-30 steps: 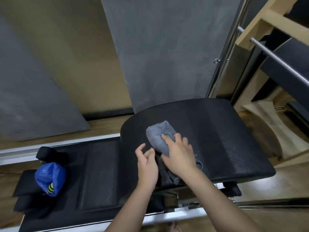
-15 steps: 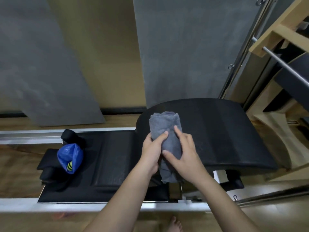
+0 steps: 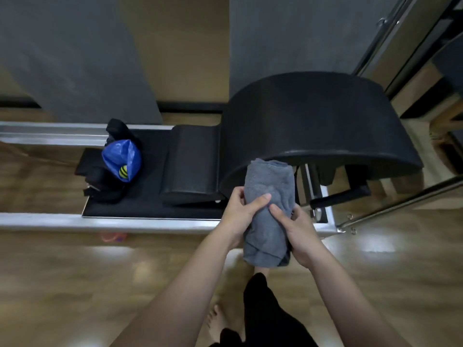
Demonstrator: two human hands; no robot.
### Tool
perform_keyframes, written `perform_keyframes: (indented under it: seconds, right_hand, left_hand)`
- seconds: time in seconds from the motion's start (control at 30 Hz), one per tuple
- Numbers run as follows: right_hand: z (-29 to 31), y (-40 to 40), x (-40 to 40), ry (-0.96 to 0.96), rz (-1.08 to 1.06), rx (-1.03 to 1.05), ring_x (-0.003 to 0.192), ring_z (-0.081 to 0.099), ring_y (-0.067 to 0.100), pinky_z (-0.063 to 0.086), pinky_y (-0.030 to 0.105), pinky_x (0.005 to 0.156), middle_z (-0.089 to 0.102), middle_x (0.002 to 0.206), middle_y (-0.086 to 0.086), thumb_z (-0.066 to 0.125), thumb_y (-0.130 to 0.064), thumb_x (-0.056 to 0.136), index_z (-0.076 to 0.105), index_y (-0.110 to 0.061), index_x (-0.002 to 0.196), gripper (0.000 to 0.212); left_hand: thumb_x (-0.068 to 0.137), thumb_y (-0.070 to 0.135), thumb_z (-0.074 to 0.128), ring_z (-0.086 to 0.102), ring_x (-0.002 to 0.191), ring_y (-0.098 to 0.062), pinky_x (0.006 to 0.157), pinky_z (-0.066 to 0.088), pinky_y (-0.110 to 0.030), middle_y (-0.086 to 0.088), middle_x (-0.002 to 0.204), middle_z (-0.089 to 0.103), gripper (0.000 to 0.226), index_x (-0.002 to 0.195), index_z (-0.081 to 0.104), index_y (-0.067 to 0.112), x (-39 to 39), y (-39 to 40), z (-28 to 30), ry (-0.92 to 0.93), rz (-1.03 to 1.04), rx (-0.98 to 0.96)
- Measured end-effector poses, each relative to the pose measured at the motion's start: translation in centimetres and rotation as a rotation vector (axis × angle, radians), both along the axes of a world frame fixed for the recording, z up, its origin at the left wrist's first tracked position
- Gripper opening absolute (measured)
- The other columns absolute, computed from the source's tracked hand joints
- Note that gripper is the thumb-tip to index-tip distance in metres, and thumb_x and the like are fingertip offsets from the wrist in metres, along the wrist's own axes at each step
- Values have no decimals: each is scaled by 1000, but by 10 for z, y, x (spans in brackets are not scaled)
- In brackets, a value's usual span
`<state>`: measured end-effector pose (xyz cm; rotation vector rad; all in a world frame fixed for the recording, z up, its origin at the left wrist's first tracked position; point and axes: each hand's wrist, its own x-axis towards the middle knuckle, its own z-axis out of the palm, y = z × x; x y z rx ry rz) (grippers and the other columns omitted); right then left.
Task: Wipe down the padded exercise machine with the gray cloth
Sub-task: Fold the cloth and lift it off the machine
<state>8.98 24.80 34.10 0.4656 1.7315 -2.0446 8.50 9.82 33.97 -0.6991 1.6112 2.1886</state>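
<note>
The gray cloth [image 3: 269, 194] is folded into a long thick wad and held upright in front of me, off the machine. My left hand [image 3: 241, 209] grips its left side with the thumb across the front. My right hand [image 3: 298, 231] holds its right side lower down. Behind the cloth rises the black padded arched barrel [image 3: 325, 116] of the exercise machine. Left of it lie a black padded block [image 3: 193, 161] and the flat black carriage pad [image 3: 150, 201], set in a silver frame rail [image 3: 100, 222].
A blue bag [image 3: 122, 159] with a yellow-striped ball sits on black straps at the carriage's left end. Metal poles and wooden equipment [image 3: 413, 58] stand at the right. Gray wall panels are behind. My bare foot [image 3: 215, 324] is on the wooden floor.
The cloth has come off the arched pad and toward me, with both hands now gripping it in the air. The view has pulled back from the machine.
</note>
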Motion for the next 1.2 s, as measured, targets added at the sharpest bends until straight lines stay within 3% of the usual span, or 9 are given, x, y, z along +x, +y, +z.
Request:
perform_keyframes:
  seconds: [0.13, 0.33, 0.5, 0.6, 0.73, 0.83, 0.97, 1.1, 1.2]
  right_hand:
    - [-39, 8, 36, -69, -62, 85, 97, 74, 26, 59, 43, 82, 76, 107, 9, 77, -29, 84, 64, -11, 120, 42]
    - [-121, 27, 53, -209, -23, 186, 97, 73, 28, 57, 54, 90, 76, 107, 8, 86, -55, 65, 64, -14, 119, 72]
    - [-201, 38, 24, -257, 40, 237, 96, 73, 26, 57, 53, 89, 76, 107, 8, 82, -49, 71, 62, -13, 117, 62]
    - [-265, 40, -3, -285, 50, 252, 96, 71, 28, 57, 52, 89, 71, 110, 11, 70, -30, 87, 56, -14, 119, 39]
    - [-342, 26, -46, -225, 99, 294, 99, 66, 25, 54, 50, 91, 66, 111, 5, 63, -25, 92, 49, -18, 120, 33]
    - [-386, 11, -79, -139, 97, 297, 97, 67, 21, 56, 45, 89, 67, 109, 4, 65, -28, 92, 55, -17, 117, 29]
    - [-421, -8, -120, 15, 79, 297, 91, 69, 13, 56, 25, 73, 71, 98, -3, 68, -31, 93, 63, -15, 108, 22]
    - [-444, -25, -163, 65, 18, 251, 94, 71, 20, 59, 40, 84, 74, 104, 1, 70, -34, 91, 66, -16, 117, 32]
    - [-458, -37, -177, 57, 4, 217, 104, 68, 22, 57, 41, 92, 69, 120, 3, 67, -29, 91, 58, -19, 133, 44]
  left_hand:
    - [81, 29, 82, 68, 102, -16, 73, 56, -27, -4, 117, 67, 57, 128, 49, 28, 47, 4, -42, -107, -136, -28]
    - [83, 22, 79, 66, 104, -19, 73, 52, -27, -2, 117, 65, 49, 121, 48, 26, 69, 30, -120, -264, -116, -76]
    - [83, 17, 78, 67, 104, -23, 80, 55, -34, -7, 118, 66, 49, 121, 48, 22, 45, 45, -204, -314, -34, -98]
    - [85, 14, 77, 67, 105, -23, 83, 56, -34, -10, 118, 65, 40, 113, 50, 24, 26, 50, -263, -288, 49, -110]
    - [89, 14, 73, 70, 99, -19, 73, 55, -27, -8, 113, 69, 37, 120, 52, 17, -7, 46, -333, -248, 136, -124]
    - [93, 15, 69, 70, 90, -17, 65, 55, -20, -9, 109, 70, 30, 119, 54, 16, -41, 34, -370, -188, 196, -180]
    - [92, 16, 69, 70, 103, -26, 89, 58, -36, -13, 115, 70, 34, 124, 57, 13, -83, 18, -408, -89, 221, -265]
    - [74, 26, 72, 66, 109, -21, 99, 53, -41, -6, 122, 68, 63, 134, 54, 17, -118, 6, -425, 14, 161, -366]
    - [81, 26, 66, 63, 115, -22, 103, 50, -44, -6, 126, 65, 57, 135, 52, 18, -132, 0, -440, 109, 140, -521]
